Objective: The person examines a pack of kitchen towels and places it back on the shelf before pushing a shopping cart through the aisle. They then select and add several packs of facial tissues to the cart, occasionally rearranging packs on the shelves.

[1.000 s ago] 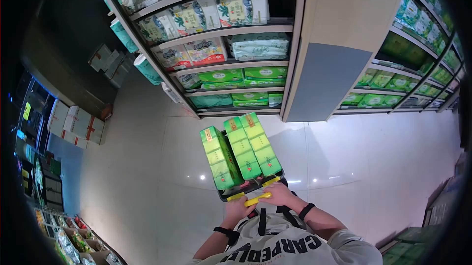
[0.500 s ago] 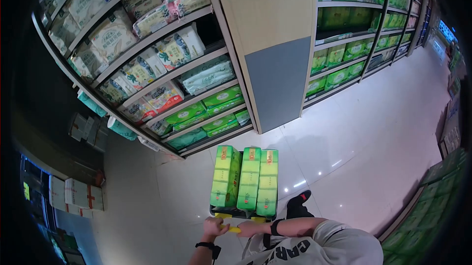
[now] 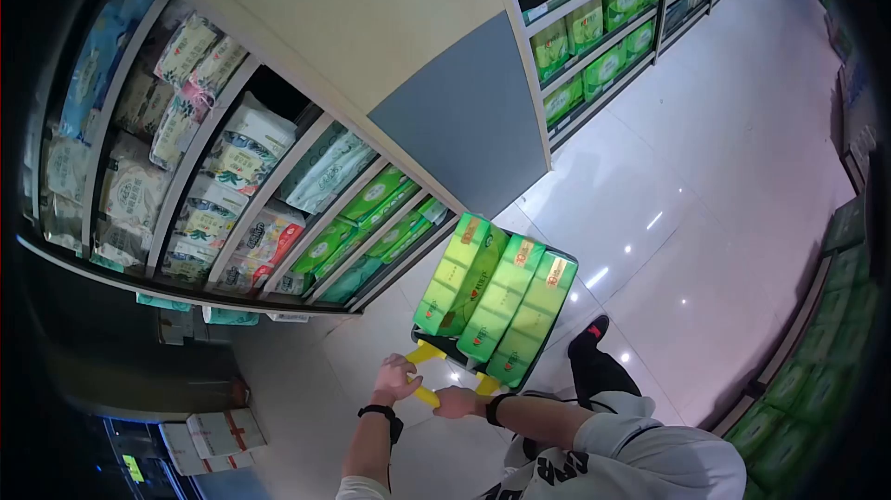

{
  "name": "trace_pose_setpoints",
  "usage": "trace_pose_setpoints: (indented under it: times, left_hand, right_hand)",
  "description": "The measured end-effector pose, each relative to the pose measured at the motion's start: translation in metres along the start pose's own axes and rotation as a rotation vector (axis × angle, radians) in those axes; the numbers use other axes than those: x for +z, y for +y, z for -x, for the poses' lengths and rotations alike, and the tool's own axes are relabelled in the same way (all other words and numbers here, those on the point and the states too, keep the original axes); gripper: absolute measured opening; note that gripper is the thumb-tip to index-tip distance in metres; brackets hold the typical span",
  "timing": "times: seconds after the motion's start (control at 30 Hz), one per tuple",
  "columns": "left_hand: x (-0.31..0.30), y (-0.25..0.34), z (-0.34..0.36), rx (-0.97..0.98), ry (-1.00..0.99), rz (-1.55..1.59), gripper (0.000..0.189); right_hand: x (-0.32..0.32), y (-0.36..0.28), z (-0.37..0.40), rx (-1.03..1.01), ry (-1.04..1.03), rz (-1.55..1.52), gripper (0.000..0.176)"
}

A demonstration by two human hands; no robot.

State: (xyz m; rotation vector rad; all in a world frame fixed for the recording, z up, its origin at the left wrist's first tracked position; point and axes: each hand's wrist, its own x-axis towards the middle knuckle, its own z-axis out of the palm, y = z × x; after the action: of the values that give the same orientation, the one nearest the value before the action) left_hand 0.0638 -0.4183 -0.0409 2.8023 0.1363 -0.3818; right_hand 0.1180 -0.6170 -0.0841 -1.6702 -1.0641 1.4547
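Note:
A dark-edged cart (image 3: 509,388) carries several long green packs of tissue (image 3: 502,298) laid side by side in rows. Its yellow handle (image 3: 424,395) points back toward my body. My left hand (image 3: 397,378) is closed around the handle's left part, a dark band on that wrist. Close beside it, my right hand (image 3: 455,402) grips the handle's other end, with another dark band on the forearm. The far corner of the load sits near the foot of the shelf end.
Shelves (image 3: 278,194) of packaged tissue rise on the left, ending in a grey and beige panel (image 3: 464,101). More shelves (image 3: 594,45) with green packs line the back. Green packs (image 3: 789,389) are stacked on the right. White cartons (image 3: 209,440) stand lower left. Glossy floor (image 3: 705,222) runs between.
The cart has turned and come nearer the shelf end, its far end now angled right. Both hands stay on the handle. The view has tilted, and the shelves appear closer and lower.

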Motion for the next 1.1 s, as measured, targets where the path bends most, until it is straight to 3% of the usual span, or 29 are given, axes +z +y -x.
trace_pose_setpoints:
  times: [0.1,0.2,0.3,0.4,0.6,0.7,0.8,0.93,1.03,1.1]
  left_hand:
    - [-0.008,0.001,-0.049,0.066,-0.026,-0.033,0.022]
    - [-0.024,0.017,-0.099,0.096,-0.004,-0.016,0.023]
    - [-0.033,0.039,-0.145,0.162,-0.024,-0.053,0.022]
    - [-0.046,0.043,-0.191,0.222,-0.058,-0.049,0.023]
    - [-0.041,0.087,-0.28,0.339,-0.002,-0.046,0.024]
    - [-0.045,0.103,-0.315,0.356,0.009,-0.007,0.025]
    - [-0.042,0.133,-0.353,0.402,0.059,-0.003,0.025]
    - [-0.043,0.166,-0.405,0.426,0.143,0.042,0.025]
    - [-0.034,0.194,-0.448,0.432,0.204,0.059,0.025]
    - [-0.04,0.214,-0.474,0.45,0.218,0.093,0.025]
  right_hand:
    - [-0.028,0.011,-0.002,-0.004,0.121,-0.077,0.042]
    - [-0.076,0.008,0.003,0.138,-0.031,-0.244,0.039]
    - [-0.113,0.025,0.02,-0.003,0.122,-0.291,0.037]
    - [-0.141,0.032,0.015,0.043,0.186,-0.439,0.034]
    - [-0.214,0.081,0.032,-0.049,0.269,-0.285,0.033]
    - [-0.257,0.088,0.042,0.098,0.139,-0.233,0.036]
    - [-0.296,0.097,0.082,0.091,0.232,-0.206,0.038]
    - [-0.328,0.123,0.1,0.033,0.594,-0.043,0.032]
    - [-0.358,0.119,0.138,0.244,0.848,-0.046,0.027]
    - [-0.371,0.128,0.145,0.281,1.015,0.052,0.024]
